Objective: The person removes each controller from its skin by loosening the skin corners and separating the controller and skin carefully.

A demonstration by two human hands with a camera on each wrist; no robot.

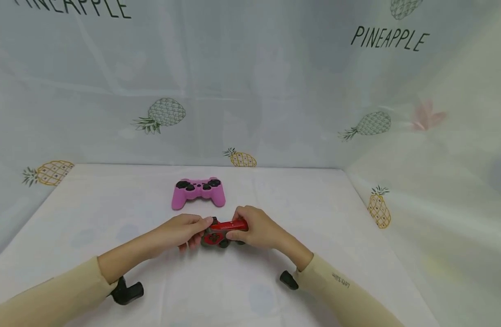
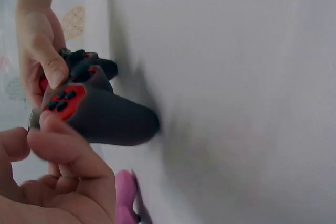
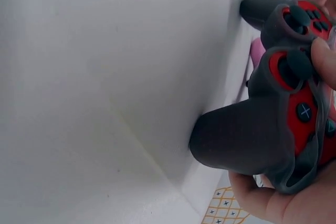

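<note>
Over the white cloth, both hands are at a red game controller [image 1: 230, 225] in a dark grey rubbery cover [image 3: 236, 140]. The cover stands loose along one edge in the right wrist view, and red body shows beside it. My right hand [image 1: 259, 229] grips the controller from its right end, thumb on the front face between the sticks. At the other end, my left hand [image 1: 182, 230] pinches the cover's edge near the direction buttons [image 2: 62, 100], thumb and forefinger close together. Both handles of the controller point down toward the cloth.
A pink game controller [image 1: 179, 197] with black buttons lies just beyond the hands. The white cloth [image 1: 209, 290] covers the table. Behind and to the right hangs a pineapple-print curtain [image 1: 250, 104]. Black wrist mounts [image 1: 127, 293] stick out below the sleeves.
</note>
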